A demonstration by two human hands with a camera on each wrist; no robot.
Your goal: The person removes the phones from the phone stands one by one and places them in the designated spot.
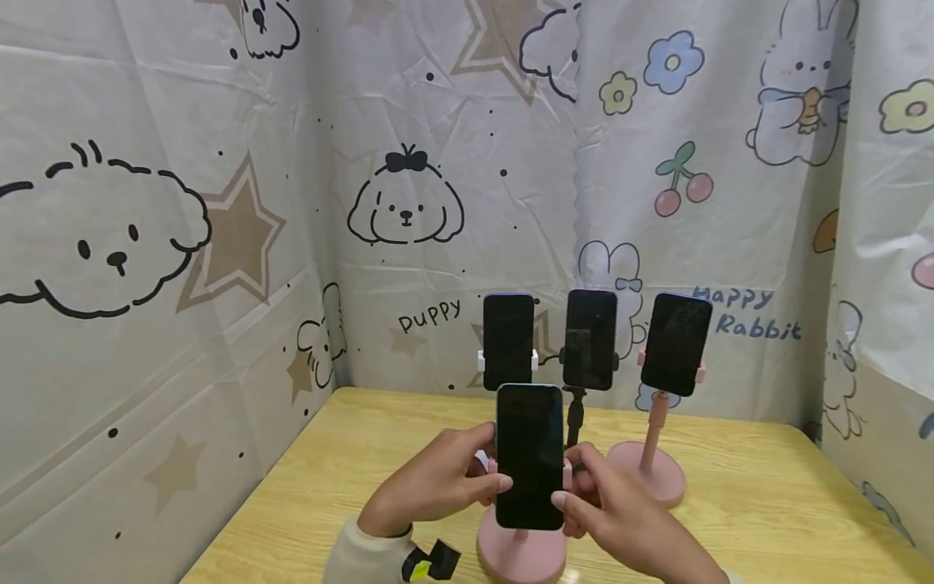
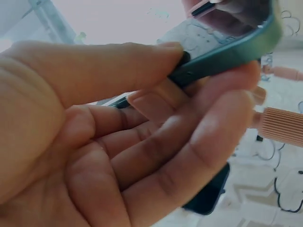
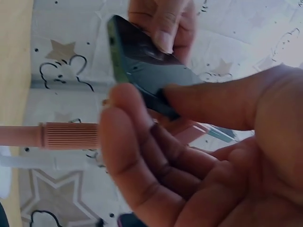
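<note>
A smartphone [image 1: 529, 454] with a dark screen stands upright in the pink clamp [image 1: 567, 473] of a phone stand, above its round pink base [image 1: 521, 553]. My left hand [image 1: 438, 480] pinches the phone's left edge, thumb on the front and fingers curled behind. On the opposite edge, my right hand [image 1: 620, 517] pinches it the same way, lower down. The left wrist view shows the phone's green frame [image 2: 227, 59] between thumb and fingers. Up close in the right wrist view, the stand's ribbed pink pole [image 3: 71, 135] runs beside my fingertips.
Behind stand three more phones in holders: one in a white clamp [image 1: 508, 341], one on a black stand [image 1: 576, 418], one on a pink stand [image 1: 655, 422]. The wooden table [image 1: 292, 495] meets patterned curtains [image 1: 438, 324] at the back and sides.
</note>
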